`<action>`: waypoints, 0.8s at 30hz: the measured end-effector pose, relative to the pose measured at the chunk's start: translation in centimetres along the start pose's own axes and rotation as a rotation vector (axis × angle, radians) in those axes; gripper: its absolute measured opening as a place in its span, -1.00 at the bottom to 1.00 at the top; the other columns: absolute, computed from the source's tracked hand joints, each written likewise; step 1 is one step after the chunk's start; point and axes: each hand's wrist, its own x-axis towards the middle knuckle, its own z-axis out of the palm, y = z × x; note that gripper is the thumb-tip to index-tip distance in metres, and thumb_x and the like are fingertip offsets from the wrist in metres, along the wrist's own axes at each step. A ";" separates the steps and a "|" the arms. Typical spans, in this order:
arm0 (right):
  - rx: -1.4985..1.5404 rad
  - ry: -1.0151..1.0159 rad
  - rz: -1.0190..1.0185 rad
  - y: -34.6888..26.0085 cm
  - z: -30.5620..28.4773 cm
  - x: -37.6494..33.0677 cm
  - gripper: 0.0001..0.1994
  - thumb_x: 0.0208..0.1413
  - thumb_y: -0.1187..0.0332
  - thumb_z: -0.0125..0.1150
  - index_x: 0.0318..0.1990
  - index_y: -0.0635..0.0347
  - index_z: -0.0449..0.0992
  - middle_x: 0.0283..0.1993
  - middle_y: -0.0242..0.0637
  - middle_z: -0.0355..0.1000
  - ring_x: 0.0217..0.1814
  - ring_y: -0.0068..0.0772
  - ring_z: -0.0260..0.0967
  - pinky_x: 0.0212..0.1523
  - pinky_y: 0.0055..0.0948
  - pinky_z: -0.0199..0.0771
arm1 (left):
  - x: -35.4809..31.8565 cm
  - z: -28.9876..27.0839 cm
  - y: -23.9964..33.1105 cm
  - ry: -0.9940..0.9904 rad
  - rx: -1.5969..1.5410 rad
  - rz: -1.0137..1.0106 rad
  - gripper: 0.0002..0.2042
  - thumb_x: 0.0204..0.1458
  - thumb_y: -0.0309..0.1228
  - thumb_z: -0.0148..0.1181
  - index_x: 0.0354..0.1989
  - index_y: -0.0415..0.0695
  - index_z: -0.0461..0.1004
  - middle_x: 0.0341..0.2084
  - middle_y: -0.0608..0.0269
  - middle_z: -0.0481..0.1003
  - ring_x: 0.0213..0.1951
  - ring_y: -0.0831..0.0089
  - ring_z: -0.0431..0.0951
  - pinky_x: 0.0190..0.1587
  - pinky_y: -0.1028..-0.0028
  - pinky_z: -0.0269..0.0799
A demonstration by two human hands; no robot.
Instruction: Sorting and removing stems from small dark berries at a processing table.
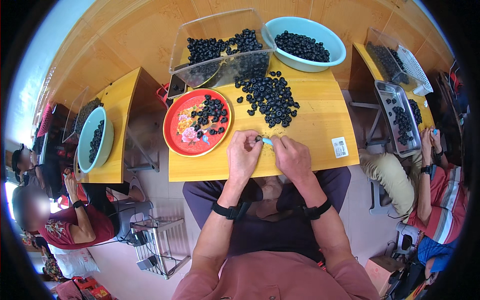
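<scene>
My left hand (244, 154) is closed in a pinch on a small dark bead (258, 139), mostly hidden by the fingertips. In my right hand (292, 157) is a small tool with a light blue handle (268, 141), its end touching the bead. Both hands are close together over the near edge of the yellow wooden table (320, 117). Just beyond them lies a loose heap of round black beads (270, 97), with brown crumbs scattered around. Left of my hands, a red flowered tray (172, 117) with a gold rim bears several more beads.
A clear plastic bin (200, 75) of beads and a light blue basin (337, 47) of beads stand at the back. A white label (340, 147) lies at the table's right. Other people work at tables on both sides, with another basin (107, 137) and a metal tray (382, 95).
</scene>
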 end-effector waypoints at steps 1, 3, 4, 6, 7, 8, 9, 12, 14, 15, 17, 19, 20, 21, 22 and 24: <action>0.005 0.003 0.000 0.0 0.0 0.0 -0.79 0.12 0.44 0.22 -0.08 0.17 0.60 -0.46 -0.30 0.37 -0.45 -0.28 0.50 -0.47 -0.27 0.53 | 0.0 0.0 0.0 0.006 -0.014 -0.002 -0.75 0.02 -0.64 0.42 -0.10 -0.25 0.58 -0.31 0.26 0.52 -0.33 0.57 0.57 -0.22 0.53 0.54; 0.009 0.005 0.001 0.0 0.0 0.0 -0.79 0.12 0.44 0.22 -0.08 0.18 0.60 -0.46 -0.29 0.38 -0.45 -0.28 0.50 -0.47 -0.27 0.53 | 0.0 0.0 0.0 0.011 -0.029 -0.004 -0.74 0.02 -0.63 0.42 -0.10 -0.24 0.58 -0.32 0.26 0.53 -0.33 0.56 0.57 -0.22 0.52 0.54; 0.008 -0.002 0.006 0.0 -0.1 0.0 -0.80 0.13 0.44 0.22 -0.09 0.17 0.60 -0.46 -0.29 0.38 -0.44 -0.28 0.50 -0.46 -0.27 0.53 | -0.1 0.1 0.1 0.002 -0.036 -0.017 -0.74 0.03 -0.64 0.42 -0.10 -0.24 0.57 -0.31 0.27 0.54 -0.32 0.57 0.58 -0.21 0.53 0.54; 0.002 -0.009 0.013 0.1 -0.2 0.0 -0.81 0.13 0.44 0.22 -0.10 0.17 0.60 -0.45 -0.29 0.38 -0.44 -0.28 0.50 -0.46 -0.27 0.53 | -0.1 0.3 -0.3 -0.010 -0.047 -0.027 -0.73 0.03 -0.65 0.42 -0.09 -0.23 0.56 -0.31 0.28 0.55 -0.31 0.58 0.58 -0.21 0.53 0.54; 0.001 -0.007 0.017 0.0 -0.2 0.0 -0.82 0.13 0.43 0.21 -0.11 0.16 0.60 -0.45 -0.29 0.39 -0.44 -0.27 0.51 -0.46 -0.26 0.53 | -0.2 0.5 -0.9 -0.008 -0.099 -0.037 -0.73 0.05 -0.66 0.41 -0.08 -0.22 0.54 -0.31 0.30 0.56 -0.30 0.59 0.58 -0.20 0.54 0.54; -0.004 -0.005 0.022 0.1 -0.3 0.0 -0.82 0.14 0.42 0.21 -0.12 0.15 0.60 -0.45 -0.29 0.39 -0.44 -0.27 0.51 -0.46 -0.25 0.54 | -0.1 0.7 -1.1 -0.009 -0.155 -0.046 -0.72 0.06 -0.68 0.41 -0.08 -0.22 0.51 -0.30 0.32 0.56 -0.30 0.59 0.58 -0.19 0.55 0.53; -0.016 -0.004 0.028 0.1 -0.3 0.0 -0.82 0.14 0.42 0.21 -0.12 0.15 0.60 -0.45 -0.29 0.39 -0.44 -0.27 0.51 -0.46 -0.25 0.54 | -0.1 0.8 -1.3 -0.018 -0.163 -0.043 -0.72 0.06 -0.68 0.41 -0.08 -0.22 0.51 -0.30 0.32 0.56 -0.30 0.59 0.58 -0.19 0.55 0.53; -0.009 -0.019 0.053 0.0 0.0 0.0 -0.84 0.11 0.42 0.21 -0.15 0.14 0.57 -0.42 -0.29 0.42 -0.43 -0.26 0.54 -0.45 -0.24 0.56 | -0.2 0.3 -1.6 0.023 -0.272 -0.106 -0.77 0.07 -0.69 0.39 -0.13 -0.26 0.50 -0.27 0.24 0.57 -0.22 0.56 0.63 -0.17 0.56 0.59; -0.033 -0.033 0.121 0.2 0.2 0.1 -0.85 0.08 0.44 0.21 -0.18 0.15 0.54 -0.40 -0.28 0.44 -0.41 -0.24 0.56 -0.44 -0.25 0.58 | -0.2 0.0 -1.9 0.037 -0.282 -0.122 -0.79 0.08 -0.69 0.39 -0.14 -0.27 0.52 -0.28 0.28 0.53 -0.24 0.59 0.60 -0.16 0.57 0.57; -0.051 -0.031 0.133 0.1 0.1 0.2 -0.85 0.08 0.44 0.21 -0.18 0.15 0.54 -0.40 -0.28 0.44 -0.41 -0.24 0.56 -0.44 -0.25 0.58 | -0.2 -0.1 -2.0 0.043 -0.297 -0.136 -0.79 0.09 -0.69 0.38 -0.13 -0.28 0.53 -0.28 0.29 0.51 -0.24 0.59 0.59 -0.15 0.58 0.55; -0.045 -0.010 0.130 -0.2 -0.1 0.3 -0.87 0.05 0.45 0.20 -0.22 0.16 0.53 -0.38 -0.27 0.46 -0.39 -0.23 0.57 -0.43 -0.25 0.60 | 0.0 0.0 -1.8 0.044 -0.256 -0.085 -0.80 0.09 -0.69 0.38 -0.12 -0.29 0.56 -0.28 0.30 0.48 -0.24 0.59 0.57 -0.15 0.57 0.54; -0.053 -0.013 0.136 -0.1 0.0 0.3 -0.87 0.06 0.45 0.21 -0.22 0.16 0.53 -0.38 -0.26 0.46 -0.39 -0.23 0.57 -0.43 -0.25 0.60 | 0.3 0.0 -1.6 0.055 -0.210 -0.033 -0.80 0.09 -0.69 0.37 -0.11 -0.30 0.58 -0.29 0.31 0.46 -0.24 0.59 0.55 -0.14 0.57 0.52; -0.044 -0.018 0.133 -0.1 0.1 0.3 -0.87 0.06 0.45 0.21 -0.22 0.16 0.53 -0.38 -0.26 0.46 -0.40 -0.23 0.57 -0.43 -0.24 0.60 | 0.2 -0.2 -1.6 0.047 -0.164 -0.031 -0.80 0.09 -0.68 0.37 -0.10 -0.31 0.60 -0.29 0.30 0.44 -0.24 0.58 0.53 -0.14 0.57 0.51; -0.049 -0.015 0.138 -0.1 0.1 0.3 -0.87 0.06 0.45 0.21 -0.22 0.16 0.53 -0.38 -0.26 0.46 -0.40 -0.23 0.57 -0.43 -0.24 0.60 | 0.3 -0.3 -1.6 0.041 -0.116 -0.029 -0.80 0.09 -0.68 0.36 -0.10 -0.31 0.62 -0.29 0.29 0.43 -0.24 0.57 0.52 -0.15 0.56 0.50; -0.053 -0.016 0.137 -0.1 0.1 0.3 -0.87 0.06 0.45 0.21 -0.21 0.16 0.53 -0.38 -0.26 0.46 -0.40 -0.23 0.57 -0.43 -0.24 0.60 | 0.4 -0.4 -1.6 0.045 -0.124 -0.025 -0.81 0.09 -0.67 0.37 -0.12 -0.29 0.63 -0.30 0.29 0.43 -0.27 0.55 0.51 -0.15 0.55 0.48; -0.047 -0.015 0.130 -0.3 0.2 0.4 -0.87 0.06 0.45 0.21 -0.21 0.16 0.53 -0.38 -0.26 0.46 -0.40 -0.23 0.57 -0.43 -0.24 0.60 | 0.2 -0.7 -1.4 0.048 -0.108 -0.003 -0.81 0.09 -0.67 0.36 -0.12 -0.28 0.64 -0.29 0.28 0.44 -0.27 0.54 0.52 -0.17 0.54 0.49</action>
